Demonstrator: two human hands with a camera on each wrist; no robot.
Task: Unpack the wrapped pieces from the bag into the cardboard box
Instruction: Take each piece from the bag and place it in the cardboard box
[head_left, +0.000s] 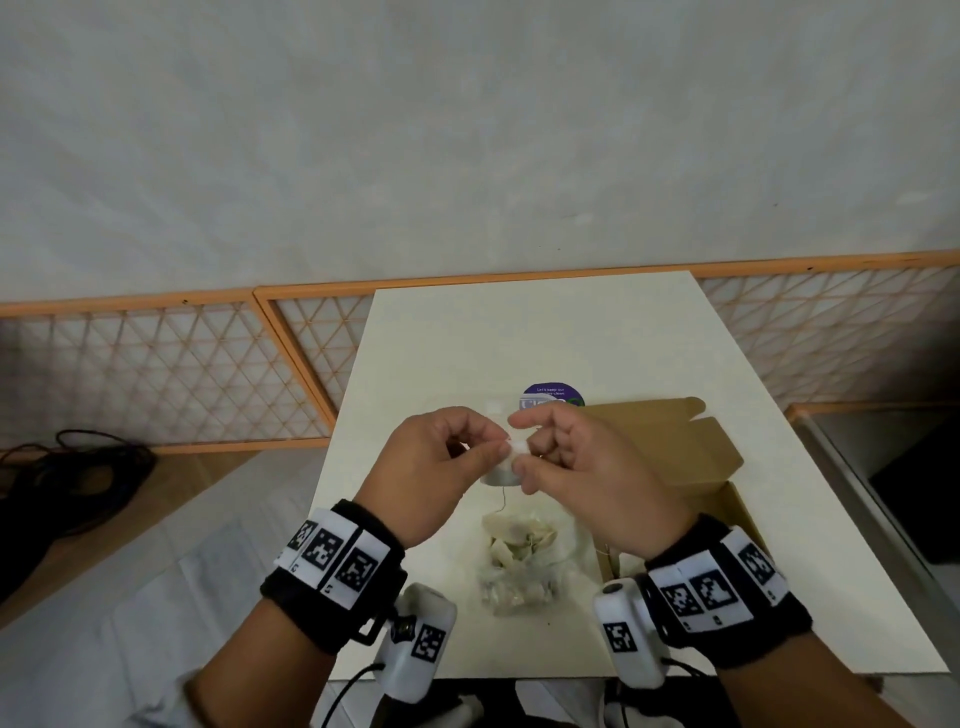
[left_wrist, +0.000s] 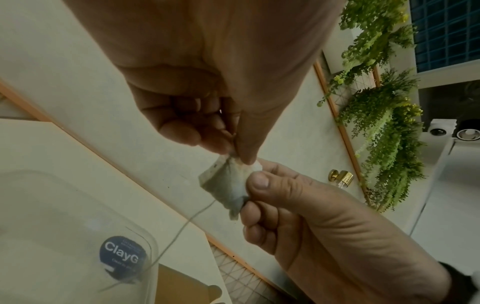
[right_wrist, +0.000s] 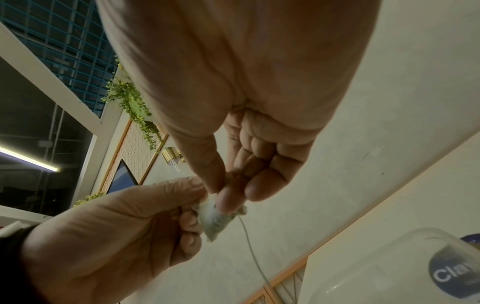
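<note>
— Both hands up over the table; left hand (head_left: 440, 457) and right hand (head_left: 566, 457) each pinching one wrapped piece (left_wrist: 226, 185) between thumb and fingertips, its string (left_wrist: 182, 224) trailing down; bag (head_left: 524, 561) below my wrists, cardboard box (head_left: 675, 447) just right of my right hand.

— Risk?

— Pulling apart could tear the thin wrap, I judge; string may snag the bag and drag it.

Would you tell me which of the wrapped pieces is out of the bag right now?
Only the piece pinched between the left hand and right hand above the table; the others lie in the clear bag.
</note>
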